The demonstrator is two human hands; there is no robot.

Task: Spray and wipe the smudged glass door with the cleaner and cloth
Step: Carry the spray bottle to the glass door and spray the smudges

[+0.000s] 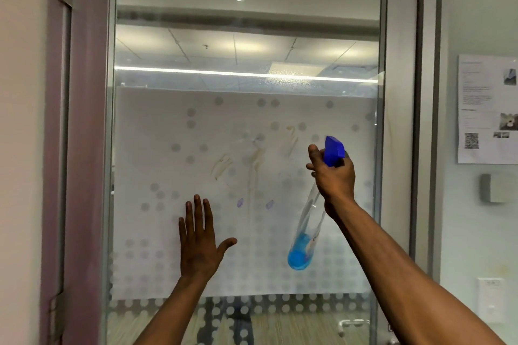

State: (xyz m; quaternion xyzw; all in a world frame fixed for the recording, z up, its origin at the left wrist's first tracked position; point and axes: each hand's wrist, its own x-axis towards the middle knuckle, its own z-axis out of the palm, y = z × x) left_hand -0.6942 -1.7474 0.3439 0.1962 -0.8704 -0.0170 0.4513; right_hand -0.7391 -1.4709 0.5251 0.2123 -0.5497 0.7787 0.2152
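The glass door (pixel 157 148) fills the view, with a frosted, dotted band across its middle. Brownish smudges (pixel 253 161) and two small purple marks streak the frosted part. My right hand (pixel 333 173) is shut on the neck of a clear spray bottle (pixel 307 228) with a blue trigger head and a little blue liquid at the bottom; the nozzle points at the glass near the smudges. My left hand (pixel 200 241) is raised in front of the glass below the smudges, fingers spread, holding nothing. No cloth is in view.
A grey metal door frame (pixel 398 120) runs down the right side, a hinged frame (pixel 66 120) down the left. On the right wall hang a printed notice (pixel 487 109) and a small grey box (pixel 494 187). A door handle (pixel 351 325) shows at the bottom right.
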